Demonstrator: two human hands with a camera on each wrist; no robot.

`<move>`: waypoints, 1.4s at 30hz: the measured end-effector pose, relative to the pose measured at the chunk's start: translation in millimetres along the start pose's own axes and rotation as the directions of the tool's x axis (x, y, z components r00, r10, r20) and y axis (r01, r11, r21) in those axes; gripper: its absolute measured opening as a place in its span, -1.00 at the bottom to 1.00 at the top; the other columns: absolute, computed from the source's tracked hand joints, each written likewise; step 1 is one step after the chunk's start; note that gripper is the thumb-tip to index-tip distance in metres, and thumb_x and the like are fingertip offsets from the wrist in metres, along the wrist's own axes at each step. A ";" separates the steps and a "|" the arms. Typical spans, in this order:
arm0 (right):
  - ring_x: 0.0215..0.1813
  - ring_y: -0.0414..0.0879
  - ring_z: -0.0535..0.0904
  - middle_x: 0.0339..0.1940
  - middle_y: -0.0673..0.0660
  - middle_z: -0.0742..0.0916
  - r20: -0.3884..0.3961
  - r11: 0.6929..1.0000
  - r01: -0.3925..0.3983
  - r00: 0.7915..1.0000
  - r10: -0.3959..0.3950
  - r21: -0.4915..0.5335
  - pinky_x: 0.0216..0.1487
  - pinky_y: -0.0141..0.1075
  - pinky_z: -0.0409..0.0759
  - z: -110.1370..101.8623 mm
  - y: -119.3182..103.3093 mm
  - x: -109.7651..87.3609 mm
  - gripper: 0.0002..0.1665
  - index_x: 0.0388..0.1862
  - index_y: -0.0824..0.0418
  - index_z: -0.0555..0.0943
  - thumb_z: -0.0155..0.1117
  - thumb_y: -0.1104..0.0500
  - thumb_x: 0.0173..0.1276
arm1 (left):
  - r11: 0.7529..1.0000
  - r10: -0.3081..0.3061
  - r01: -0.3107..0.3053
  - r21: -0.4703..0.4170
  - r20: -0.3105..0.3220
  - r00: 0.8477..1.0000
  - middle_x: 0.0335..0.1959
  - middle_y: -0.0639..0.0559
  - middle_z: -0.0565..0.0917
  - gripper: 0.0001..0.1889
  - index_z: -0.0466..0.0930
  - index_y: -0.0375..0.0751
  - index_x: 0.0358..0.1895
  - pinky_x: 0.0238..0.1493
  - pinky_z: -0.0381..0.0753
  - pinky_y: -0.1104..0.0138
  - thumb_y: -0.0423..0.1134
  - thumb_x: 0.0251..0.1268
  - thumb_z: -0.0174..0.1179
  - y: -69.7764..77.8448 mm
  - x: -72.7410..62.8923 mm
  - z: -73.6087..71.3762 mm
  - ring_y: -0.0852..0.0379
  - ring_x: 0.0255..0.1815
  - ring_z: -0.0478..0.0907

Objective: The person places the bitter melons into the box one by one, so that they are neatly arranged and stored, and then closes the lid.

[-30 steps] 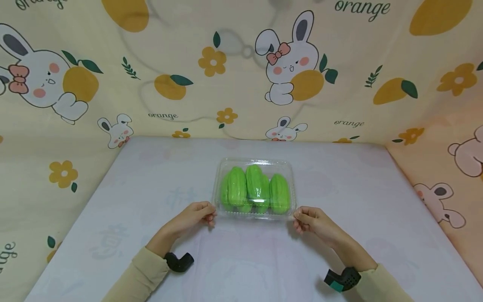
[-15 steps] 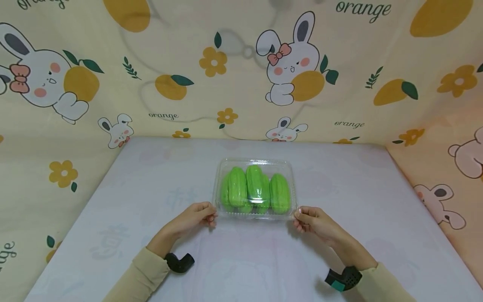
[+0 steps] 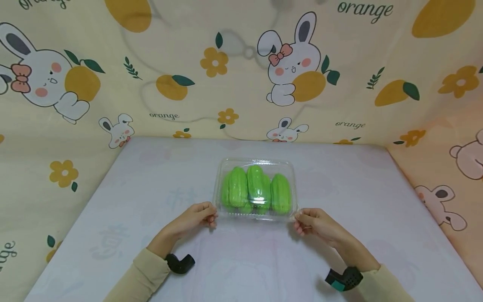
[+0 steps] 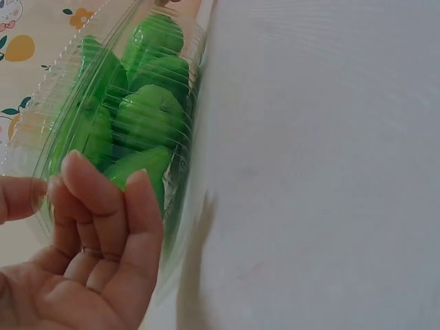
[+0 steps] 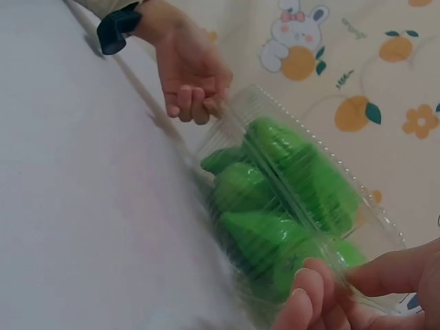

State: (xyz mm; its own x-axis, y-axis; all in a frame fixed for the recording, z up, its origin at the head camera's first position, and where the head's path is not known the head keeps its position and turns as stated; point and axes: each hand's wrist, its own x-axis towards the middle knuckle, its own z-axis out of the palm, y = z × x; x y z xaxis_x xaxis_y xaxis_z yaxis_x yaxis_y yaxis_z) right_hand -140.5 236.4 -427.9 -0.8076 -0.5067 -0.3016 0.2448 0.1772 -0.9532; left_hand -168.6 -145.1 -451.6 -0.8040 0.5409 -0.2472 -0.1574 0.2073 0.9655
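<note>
A clear plastic clamshell box (image 3: 275, 217) stands on the table with its lid down. Inside lie several plump, glossy green vegetables (image 3: 238, 186), long and lightly ridged. My left hand (image 3: 194, 218) pinches the rim at the front left corner between thumb and forefinger. At the front right corner my right hand (image 3: 317, 223) pinches the rim the same way. In the left wrist view, the other fingers of the left hand (image 4: 103, 254) curl loosely below the rim. Both hands also show in the right wrist view, at opposite ends of the box (image 5: 240, 103).
A pale cloth covers the table (image 3: 241, 260). Behind and at both sides hangs a cream cloth (image 3: 241, 92) printed with rabbits and oranges. Each wrist wears a black camera band (image 3: 180, 263).
</note>
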 end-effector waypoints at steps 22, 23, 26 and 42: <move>-0.43 -0.36 0.55 -0.48 -0.16 0.65 -0.026 0.999 -0.025 0.999 0.026 0.035 -0.33 -0.47 0.58 0.2 -0.3 -1.0 -0.76 -0.29 0.23 0.51 -0.06 0.17 0.54 | 0.994 -0.012 0.009 -0.109 -0.030 0.999 -0.47 0.18 0.50 -0.82 0.45 -0.22 -0.32 -0.21 0.58 0.51 -0.29 0.48 -0.09 -5.2 4.1 2.3 0.32 -0.38 0.57; -0.43 -0.36 0.55 -0.48 -0.16 0.65 -0.027 0.999 -0.024 0.999 0.025 0.036 -0.33 -0.47 0.58 0.3 -0.4 -1.1 -0.76 -0.29 0.23 0.51 -0.06 0.18 0.54 | 0.994 -0.012 0.008 -0.111 -0.033 0.999 -0.47 0.18 0.50 -0.82 0.45 -0.22 -0.32 -0.21 0.58 0.51 -0.30 0.48 -0.09 -5.6 4.1 2.3 0.33 -0.38 0.57; -0.43 -0.36 0.55 -0.49 -0.16 0.65 -0.031 0.999 -0.031 0.999 0.032 0.034 -0.33 -0.48 0.58 -0.2 0.0 -0.7 -0.76 -0.28 0.25 0.51 -0.06 0.17 0.53 | 0.993 -0.012 0.007 -0.116 -0.041 0.999 -0.47 0.18 0.50 -0.82 0.45 -0.20 -0.33 -0.21 0.59 0.52 -0.31 0.48 -0.10 -6.0 4.4 2.5 0.34 -0.39 0.57; -0.41 -0.37 0.56 -0.47 -0.17 0.65 -0.025 0.999 -0.022 0.999 0.022 0.029 -0.30 -0.48 0.59 -0.8 -1.5 -0.6 -0.77 -0.27 0.25 0.50 -0.04 0.16 0.53 | 0.983 -0.028 0.014 -0.184 -0.077 0.997 -0.49 0.19 0.43 -0.75 0.37 -0.09 -0.44 -0.21 0.57 0.50 -0.32 0.49 -0.17 -6.7 4.2 12.3 0.33 -0.39 0.51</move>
State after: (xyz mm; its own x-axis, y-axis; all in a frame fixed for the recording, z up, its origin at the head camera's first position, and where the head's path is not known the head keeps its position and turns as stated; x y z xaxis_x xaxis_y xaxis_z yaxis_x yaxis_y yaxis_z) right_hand -140.7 237.1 -426.3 -0.8153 -0.4811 -0.3222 0.2774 0.1638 -0.9467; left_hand -163.9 -134.2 -460.1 -0.8408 0.4706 -0.2676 -0.2713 0.0616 0.9605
